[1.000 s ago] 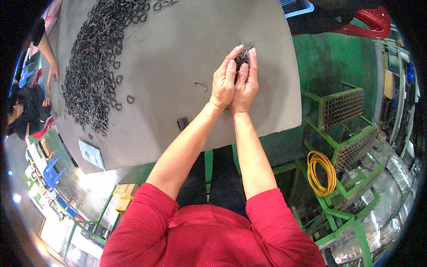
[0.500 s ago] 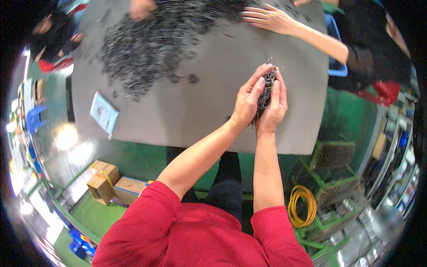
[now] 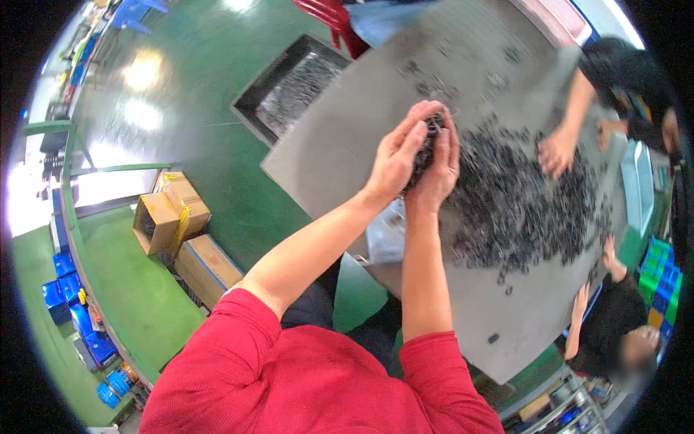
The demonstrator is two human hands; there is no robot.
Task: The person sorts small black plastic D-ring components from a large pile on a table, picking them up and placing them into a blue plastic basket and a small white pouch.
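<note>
Between my left hand [image 3: 395, 160] and my right hand [image 3: 439, 171] is a clump of small dark ring-like parts [image 3: 425, 150]. My palms press in from both sides, fingers together, and a few parts stick out at the fingertips. The hands are above the grey table [image 3: 329, 148]. Right of them spreads a large loose pile of the same dark parts [image 3: 513, 206], with some scattered beyond my fingertips. Under my forearms lies a pale blue item [image 3: 385, 235], partly hidden.
Past the table's left edge stands a black bin [image 3: 249, 108] with dark parts inside. A co-worker's hand [image 3: 557, 153] touches the pile; another person [image 3: 611, 311] leans at the right edge. Cardboard boxes [image 3: 173, 210] sit at left, and a red chair [image 3: 336, 22] at the top.
My view and body have turned left, so the pile now appears to my right and the black bin has come into view. Both hands still hold the clump.
</note>
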